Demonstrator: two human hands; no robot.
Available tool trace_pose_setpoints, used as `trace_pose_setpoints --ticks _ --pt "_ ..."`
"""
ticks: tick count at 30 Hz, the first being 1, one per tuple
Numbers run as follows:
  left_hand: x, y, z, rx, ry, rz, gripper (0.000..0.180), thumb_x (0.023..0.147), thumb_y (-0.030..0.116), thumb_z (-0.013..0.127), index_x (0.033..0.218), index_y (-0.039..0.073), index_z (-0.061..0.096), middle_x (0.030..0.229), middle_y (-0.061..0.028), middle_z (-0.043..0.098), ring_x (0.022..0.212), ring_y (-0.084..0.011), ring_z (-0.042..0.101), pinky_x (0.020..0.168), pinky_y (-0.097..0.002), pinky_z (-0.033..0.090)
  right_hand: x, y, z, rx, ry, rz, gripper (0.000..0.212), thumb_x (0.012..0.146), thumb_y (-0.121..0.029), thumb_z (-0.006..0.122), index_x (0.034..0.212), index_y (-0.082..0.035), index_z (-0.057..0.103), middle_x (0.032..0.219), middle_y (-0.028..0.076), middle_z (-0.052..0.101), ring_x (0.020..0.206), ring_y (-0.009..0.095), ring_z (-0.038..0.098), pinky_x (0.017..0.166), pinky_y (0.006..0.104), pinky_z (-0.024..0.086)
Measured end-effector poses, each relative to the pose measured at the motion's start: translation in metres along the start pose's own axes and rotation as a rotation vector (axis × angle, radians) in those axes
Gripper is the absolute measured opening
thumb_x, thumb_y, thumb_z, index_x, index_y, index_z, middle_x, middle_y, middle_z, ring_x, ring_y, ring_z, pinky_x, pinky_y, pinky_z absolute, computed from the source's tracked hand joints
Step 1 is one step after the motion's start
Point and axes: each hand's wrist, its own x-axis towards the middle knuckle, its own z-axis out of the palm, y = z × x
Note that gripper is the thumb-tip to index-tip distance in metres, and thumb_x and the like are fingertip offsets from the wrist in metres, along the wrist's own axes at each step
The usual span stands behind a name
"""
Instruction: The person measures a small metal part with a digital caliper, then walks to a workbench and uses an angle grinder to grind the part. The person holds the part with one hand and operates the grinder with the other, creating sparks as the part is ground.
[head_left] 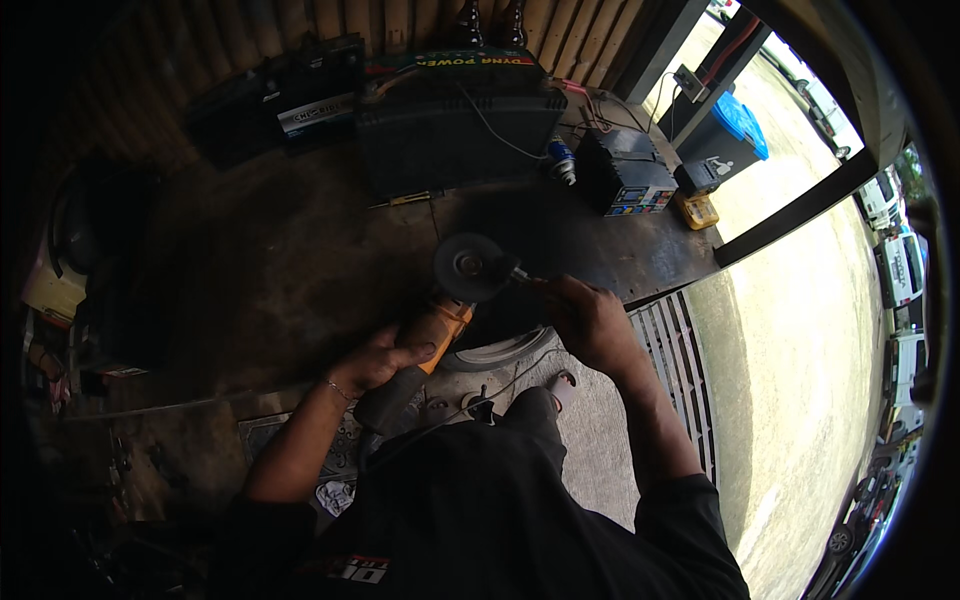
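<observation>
My left hand [378,360] is closed around the orange and dark body of an angle grinder [449,322]. The grinder's round dark disc [462,262] faces up near the bench's front edge. At the disc's right side, my right hand [590,318] pinches a small metal piece [519,274] with a shiny end. That end lies against or very close to the disc's rim; contact cannot be made out. Most of the piece is hidden by my fingers. The grinder's rear end reaches back toward my body, below my left wrist.
A dark workbench [290,280] carries a large black battery [455,135], another battery [318,105], a spray can [562,162], a black box-shaped device [625,172] and a yellow item [699,211]. A cable [490,395] hangs beside the grinder. Below are a wheel [500,350] and a floor grate [678,365].
</observation>
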Motion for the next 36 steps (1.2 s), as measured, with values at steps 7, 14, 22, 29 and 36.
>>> trace_pose_setpoints --ticks 7,14,22,29,36 --pt "0.001 -0.001 0.0 -0.005 -0.004 0.024 0.055 0.095 0.027 0.073 0.139 0.001 0.051 0.113 -0.0065 0.066 0.095 -0.0132 0.066 0.082 -0.0303 0.056 0.0 0.0 -0.003 -0.014 -0.008 0.004 0.025 0.093 -0.012 0.063 0.117 -0.014 0.069 0.095 0.016 0.07 0.085 0.041 0.068 0.071 0.0488 0.055" --pt "0.001 -0.003 -0.001 -0.013 0.009 -0.003 0.055 0.095 0.026 0.073 0.139 0.001 0.051 0.111 -0.0063 0.066 0.093 -0.0129 0.066 0.079 -0.0303 0.056 0.004 -0.004 -0.01 -0.051 -0.032 0.002 0.026 0.093 -0.012 0.063 0.118 -0.014 0.069 0.093 0.016 0.071 0.084 0.041 0.068 0.071 0.0492 0.055" --pt "-0.001 0.001 0.001 -0.016 0.012 -0.006 0.055 0.095 0.027 0.074 0.138 0.001 0.051 0.109 -0.0068 0.067 0.091 -0.0138 0.067 0.079 -0.0299 0.056 0.009 -0.014 -0.022 -0.076 -0.084 0.012 0.028 0.092 -0.011 0.063 0.119 -0.015 0.07 0.096 0.016 0.072 0.085 0.04 0.069 0.072 0.0484 0.056" --pt "-0.001 0.001 0.001 -0.012 0.009 -0.009 0.058 0.095 0.028 0.074 0.14 0.001 0.05 0.118 -0.0058 0.065 0.104 -0.0129 0.063 0.089 -0.0299 0.053 0.012 -0.016 -0.025 -0.079 -0.105 0.014 0.031 0.091 -0.01 0.063 0.121 -0.016 0.07 0.097 0.016 0.072 0.086 0.04 0.069 0.075 0.0478 0.056" --pt "0.001 -0.002 -0.001 -0.011 -0.008 0.007 0.058 0.095 0.027 0.073 0.142 0.0 0.05 0.122 -0.0069 0.064 0.107 -0.0144 0.063 0.092 -0.0315 0.052 0.009 -0.005 -0.016 0.005 -0.059 -0.012 0.029 0.092 -0.009 0.061 0.119 -0.013 0.069 0.096 0.018 0.07 0.087 0.042 0.068 0.074 0.0488 0.055"
